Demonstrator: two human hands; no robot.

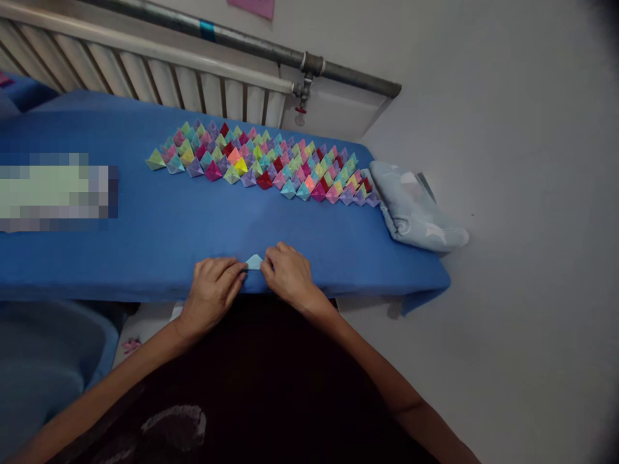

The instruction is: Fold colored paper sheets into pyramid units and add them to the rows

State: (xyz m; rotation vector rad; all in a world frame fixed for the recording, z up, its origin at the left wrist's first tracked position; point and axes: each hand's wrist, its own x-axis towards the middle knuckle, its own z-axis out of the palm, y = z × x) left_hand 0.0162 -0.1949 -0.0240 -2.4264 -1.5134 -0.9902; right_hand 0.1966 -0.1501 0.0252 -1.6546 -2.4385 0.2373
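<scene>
In the head view, a small piece of pale blue paper [254, 262] shows as a flat, low triangle, its peak pointing away from the person and its long edge toward them. It lies near the front edge of the blue-covered bench [155, 238], between the two hands. The left hand [216, 283] has its grip closed on the paper's left corner, thumb and fingers pinched together; the right hand [287, 270] has its grip closed at the right corner, fingers curled. The middle of the paper shows uncovered. Beyond it stand rows of colourful folded paper shapes [278, 165].
</scene>
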